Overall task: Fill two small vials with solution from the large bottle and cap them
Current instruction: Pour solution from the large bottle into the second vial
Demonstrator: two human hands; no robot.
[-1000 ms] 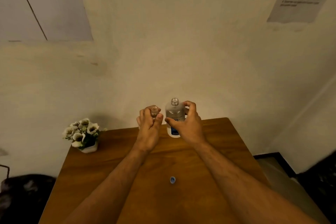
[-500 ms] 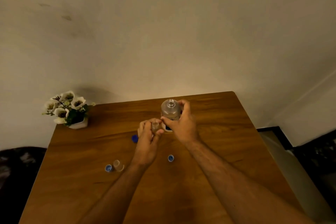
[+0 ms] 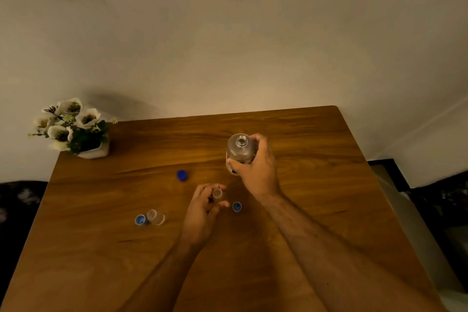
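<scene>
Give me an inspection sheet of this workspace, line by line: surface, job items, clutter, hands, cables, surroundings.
Surface: wooden table.
Job's things: large bottle upright, uncapped; one small vial uncapped; second vial on the table, uncapped; light blue cap beside it; another light blue cap; dark blue cap.
Clutter: flower pot at the far left corner.
Hands: right hand grips the large bottle; left hand holds the small vial.
Cables: nothing seen.
Surroundings: plain wall behind.

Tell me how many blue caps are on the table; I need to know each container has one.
3. One dark blue cap lies left of the large bottle; one light blue cap beside the left hand; one against the lying vial. None seems hidden.
</scene>
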